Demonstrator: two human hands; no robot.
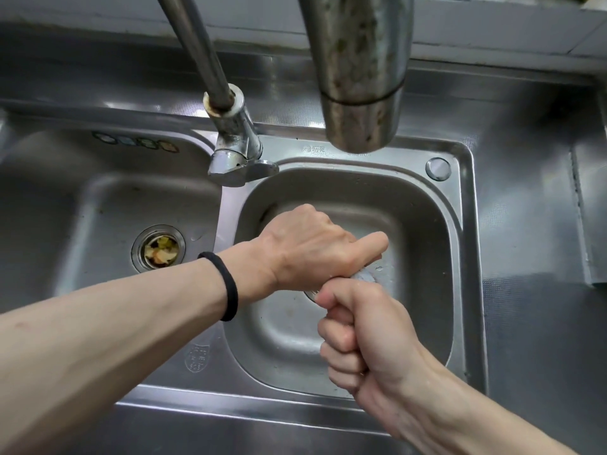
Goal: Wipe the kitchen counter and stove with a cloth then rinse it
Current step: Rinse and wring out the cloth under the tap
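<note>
We hold both hands over the right basin (423,205) of a steel double sink. Our left hand (305,247) is curled into a fist above the basin's drain, thumb stretched out to the right. Our right hand (364,336) is a tight fist just below it, fingers pressed together, touching the left. Between the two fists a small grey-blue bit of wet cloth (366,275) shows, gripped by both hands; the rest is hidden. A black hair band (226,287) circles our left wrist. The faucet spout (361,93) hangs above the basin, its base (236,149) at the basin's upper left. Left of the basin, the other basin's drain (161,247) holds food scraps.
</note>
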